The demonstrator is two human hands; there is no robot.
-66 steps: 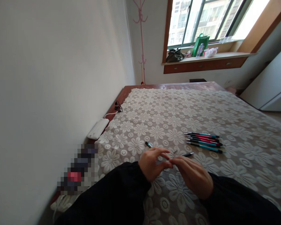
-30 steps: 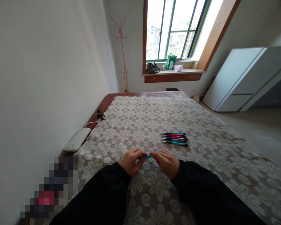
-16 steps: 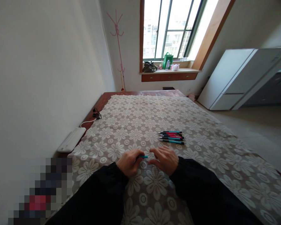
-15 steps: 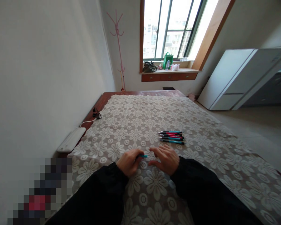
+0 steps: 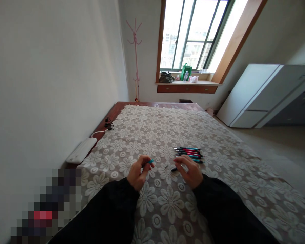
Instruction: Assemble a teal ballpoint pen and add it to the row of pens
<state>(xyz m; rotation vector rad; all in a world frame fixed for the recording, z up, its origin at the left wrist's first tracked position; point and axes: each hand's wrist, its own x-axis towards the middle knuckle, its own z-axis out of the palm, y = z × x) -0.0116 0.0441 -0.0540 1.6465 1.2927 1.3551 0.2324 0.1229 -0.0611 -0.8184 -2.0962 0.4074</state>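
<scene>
My left hand (image 5: 139, 172) is closed around a teal pen barrel (image 5: 150, 161), whose end shows past the fingertips. The rest of it is hidden by the fingers. A short black pen part (image 5: 174, 169) pokes out by the thumb of my right hand (image 5: 189, 170), which has its fingers curled and seems to grip it. The two hands are apart, above the cloth. Just beyond my right hand lies a row of several pens (image 5: 189, 151), teal, red and black, side by side and partly covered by the fingers.
A flowered lace tablecloth (image 5: 157, 127) covers the table. At the left edge are a white power strip (image 5: 82, 149) and a black cable (image 5: 109, 123). Farther off stand a pink coat rack (image 5: 136, 61), a white fridge (image 5: 249, 95) and a windowsill (image 5: 190, 82) with bags.
My hands have moved apart, the right one shifting rightward. A black pen part now shows at my right hand. The teal barrel stays in my left, tilted up more. The view has shifted slightly.
</scene>
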